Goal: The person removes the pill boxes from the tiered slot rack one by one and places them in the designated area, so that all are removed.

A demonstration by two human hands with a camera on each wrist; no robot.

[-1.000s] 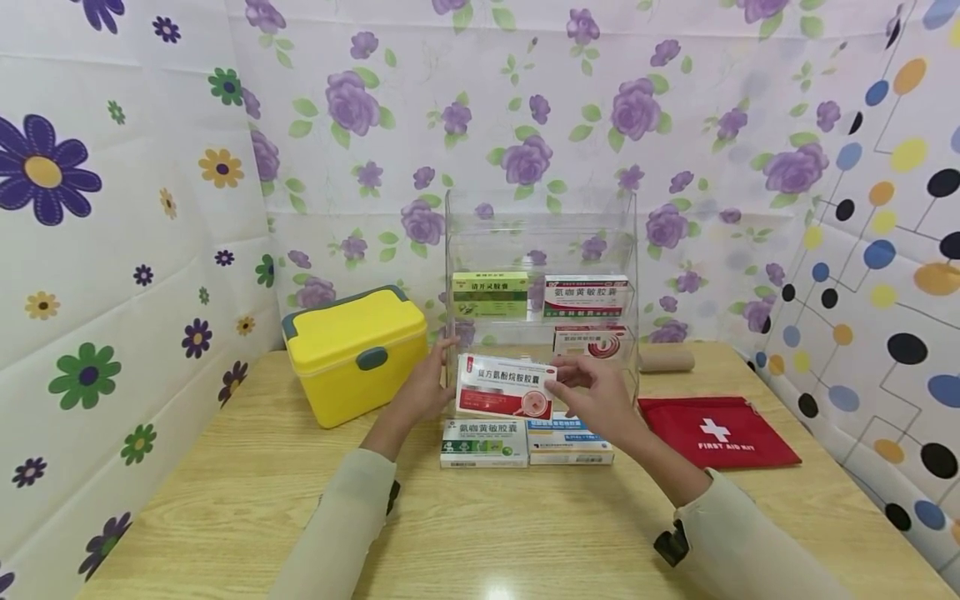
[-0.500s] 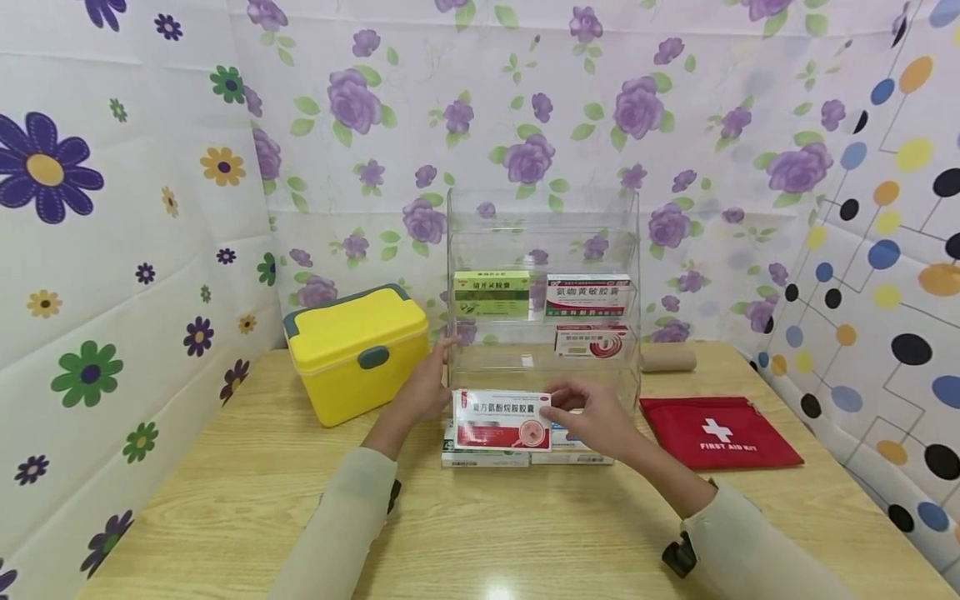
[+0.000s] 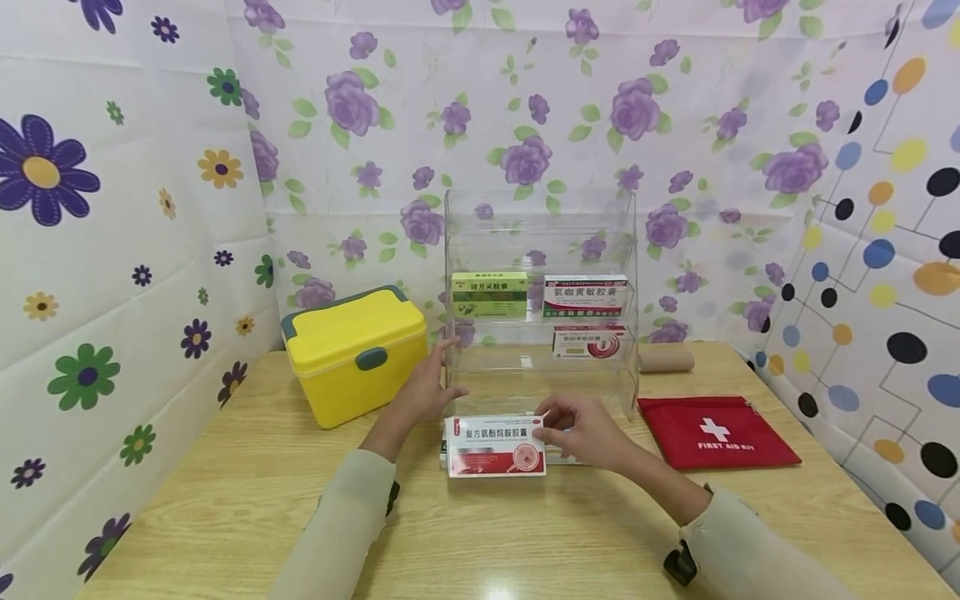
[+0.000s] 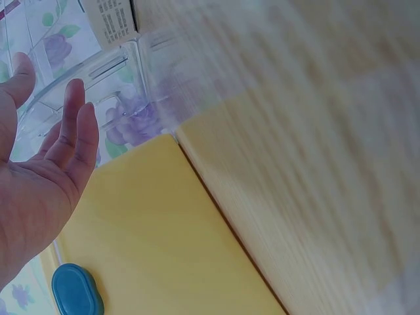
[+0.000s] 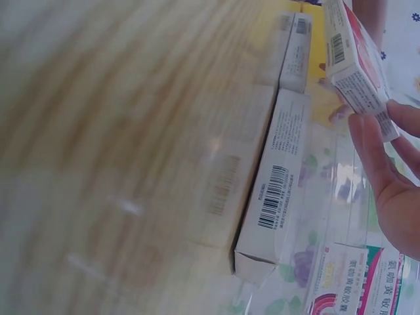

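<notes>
The right hand [image 3: 581,429] pinches the red-and-white medicine box [image 3: 496,446] at its right end; the box has dropped from shelf height to just above the boxes lying on the table [image 3: 225,508]. The left hand [image 3: 427,387], fingers straight, stays flat against the clear rack [image 3: 540,242], holding nothing

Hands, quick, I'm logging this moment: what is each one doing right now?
Left hand: open, fingers straight against the side of the clear shelf rack.
Right hand: holding the red and white medicine box by its right end.

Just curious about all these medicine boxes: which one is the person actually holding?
The red-and-white box at the front, pinched at its right end by the right hand, over the boxes on the table. The others sit untouched in the clear rack.
</notes>
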